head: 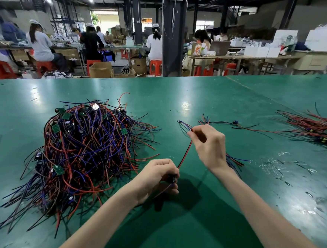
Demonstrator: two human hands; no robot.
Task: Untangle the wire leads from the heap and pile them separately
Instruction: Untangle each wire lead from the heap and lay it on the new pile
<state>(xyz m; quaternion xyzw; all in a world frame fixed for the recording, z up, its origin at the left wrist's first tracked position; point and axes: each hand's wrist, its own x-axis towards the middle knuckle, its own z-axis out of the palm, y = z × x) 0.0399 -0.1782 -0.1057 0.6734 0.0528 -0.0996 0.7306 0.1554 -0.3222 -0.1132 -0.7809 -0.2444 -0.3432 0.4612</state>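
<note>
A big tangled heap of red, blue and black wire leads (83, 149) with small green circuit boards lies on the green table (180, 98) to the left. My left hand (159, 177) grips the lower end of one red-and-black lead (184, 154), where a dark part shows at its fingers. My right hand (209, 144) pinches the same lead higher up, holding it taut above the table. A separate pile of leads (317, 128) lies at the far right. A few loose leads (217, 122) lie beyond my right hand, and more (235, 161) lie under its wrist.
Scraps of clear plastic (283, 167) are scattered on the table at right. Beyond the table's far edge people sit on red stools (155, 66) at other benches, with cardboard boxes (100, 70) on the floor and a dark pillar (172, 37).
</note>
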